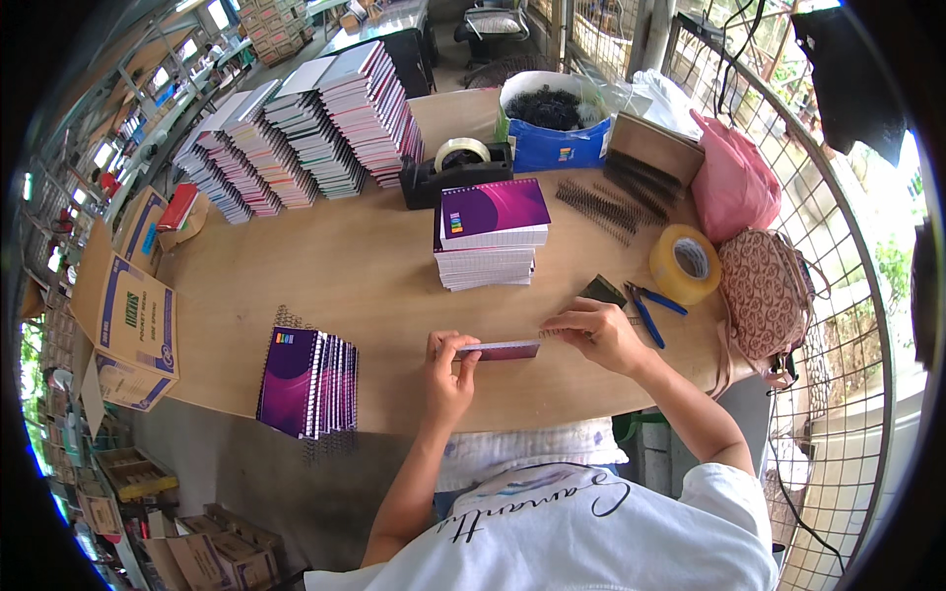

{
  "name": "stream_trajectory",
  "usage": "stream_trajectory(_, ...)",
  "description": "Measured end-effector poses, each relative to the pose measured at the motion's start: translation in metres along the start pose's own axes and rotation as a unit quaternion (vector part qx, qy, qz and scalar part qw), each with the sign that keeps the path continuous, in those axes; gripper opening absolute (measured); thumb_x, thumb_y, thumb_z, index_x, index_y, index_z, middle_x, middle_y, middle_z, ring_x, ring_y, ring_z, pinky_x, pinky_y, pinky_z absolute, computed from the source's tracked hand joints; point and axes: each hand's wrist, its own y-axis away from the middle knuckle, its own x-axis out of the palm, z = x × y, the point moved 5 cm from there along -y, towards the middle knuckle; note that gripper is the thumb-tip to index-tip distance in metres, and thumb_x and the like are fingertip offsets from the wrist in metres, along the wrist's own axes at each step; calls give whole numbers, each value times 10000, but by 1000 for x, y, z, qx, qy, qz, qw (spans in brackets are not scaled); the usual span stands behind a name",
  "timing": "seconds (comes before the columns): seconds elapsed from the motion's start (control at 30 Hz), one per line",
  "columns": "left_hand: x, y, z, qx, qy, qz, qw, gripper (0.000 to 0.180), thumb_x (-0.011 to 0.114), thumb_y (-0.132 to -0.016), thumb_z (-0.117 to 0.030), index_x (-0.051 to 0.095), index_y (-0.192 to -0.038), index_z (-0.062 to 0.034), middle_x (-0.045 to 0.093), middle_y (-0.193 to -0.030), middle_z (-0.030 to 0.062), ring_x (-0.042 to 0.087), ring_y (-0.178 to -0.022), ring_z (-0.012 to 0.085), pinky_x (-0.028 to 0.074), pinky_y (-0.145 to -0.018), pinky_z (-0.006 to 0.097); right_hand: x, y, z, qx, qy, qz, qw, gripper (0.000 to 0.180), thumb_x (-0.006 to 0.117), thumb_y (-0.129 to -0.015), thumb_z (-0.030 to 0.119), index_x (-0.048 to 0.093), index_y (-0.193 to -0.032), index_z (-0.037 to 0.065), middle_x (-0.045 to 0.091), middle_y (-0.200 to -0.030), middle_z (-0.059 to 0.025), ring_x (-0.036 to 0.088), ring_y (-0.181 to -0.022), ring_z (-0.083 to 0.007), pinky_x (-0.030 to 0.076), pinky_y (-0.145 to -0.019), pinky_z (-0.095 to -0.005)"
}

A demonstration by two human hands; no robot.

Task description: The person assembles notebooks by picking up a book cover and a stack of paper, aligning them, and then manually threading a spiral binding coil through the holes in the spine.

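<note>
My left hand (451, 379) pinches a small purple notebook (505, 351) edge-on above the table, its spine side turned up. Close to the notebook's right end, my right hand (599, 337) has thumb and fingers closed on a thin dark spiral binding coil (549, 333). Whether the coil touches the notebook's holes is too small to tell. Beyond my hands stands a pile of purple-covered notebooks (493, 222) without coils. To the left, a row of purple notebooks (301, 379) with coils in their spines lies at the table's near edge. Blue-handled pliers (645, 313) rest beside my right hand.
Tall notebook stacks (370, 108) stand at the back left, near a black tape dispenser (458, 167). Loose coils (598, 212) lie before a blue box (557, 148). A yellow tape roll (680, 264) and patterned bag (764, 295) are right; an open carton (133, 320) is left.
</note>
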Motion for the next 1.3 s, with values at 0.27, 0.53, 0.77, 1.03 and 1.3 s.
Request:
stream_trajectory(0.27,-1,2,-3,-3,-3,-17,1000,123,688,-903,-107,618,-985,-49,572,-970,107,586,-953,281,506,-762,366,5,-4,6,-85,-15,18,996,156,722,-797,56,733,-945,103,683,-891,-33,670,-834,-279,519,-661,-402)
stream_trajectory(0.53,-1,3,-3,4,-3,-11,1000,124,683,-905,-96,608,-989,-43,559,-967,108,570,-943,278,487,-782,359,10,-2,10,-33,46,65,996,108,638,-901,142,638,-975,64,683,-935,-72,674,-795,-314,507,-654,-427)
stream_trajectory(0.77,-1,3,-3,-2,2,-11,1000,118,672,-919,-105,604,-993,-43,551,-977,102,563,-943,266,486,-769,359,11,-3,7,-52,52,44,996,121,684,-837,81,629,-945,89,635,-877,-29,641,-899,-244,469,-762,-380)
stream_trajectory(1.03,-2,3,-4,-21,0,-6,1000,203,724,-881,-147,592,-991,-39,528,-986,113,551,-941,265,498,-744,358,11,3,9,-199,54,-41,978,203,731,-776,32,626,-930,112,616,-907,-4,614,-863,-211,453,-777,-351)
stream_trajectory(1.3,1,7,-1,0,-12,-49,999,335,803,-810,-204,558,-974,-43,506,-959,126,534,-929,279,500,-725,379,17,3,11,-127,17,19,992,197,720,-817,87,604,-976,68,644,-912,-66,647,-806,-295,497,-679,-395)
